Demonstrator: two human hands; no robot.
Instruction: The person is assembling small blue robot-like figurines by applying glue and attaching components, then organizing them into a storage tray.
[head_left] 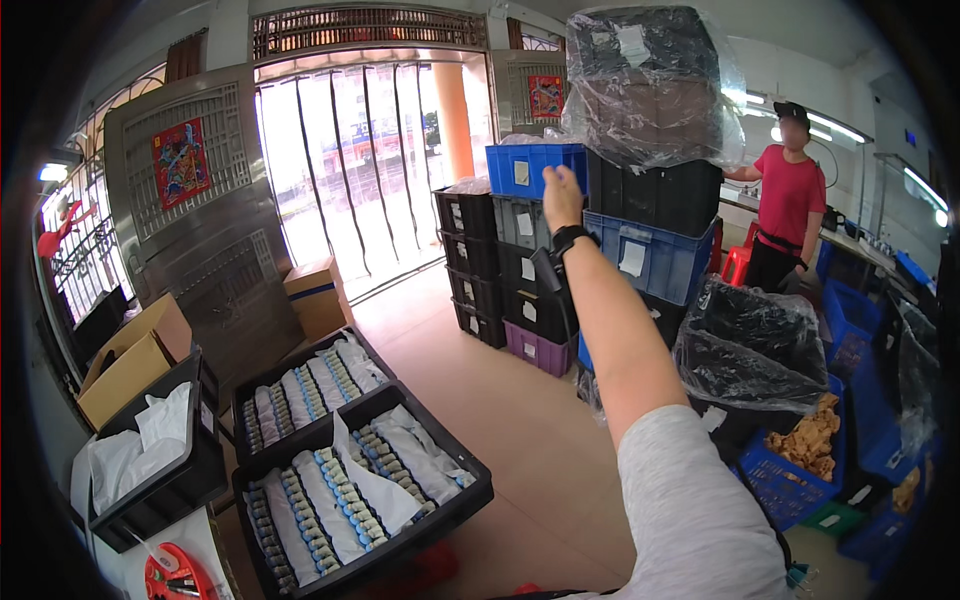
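Note:
My right arm reaches forward, a dark band around the wrist. My right hand is in front of a small blue crate on top of a stack. Its fingers look curled closed, but whether they touch the crate or hold anything is hidden. A dark object hangs beside the wrist. My left hand is out of view. At the lower left, a black tray holds rows of small cylindrical parts between white sheets. A second black tray with similar rows lies behind it.
Stacked black crates, a larger blue crate and a plastic-wrapped stack stand ahead. A person in a red shirt stands at right, near a blue basket of brown paper. Cardboard boxes stand left by the doorway.

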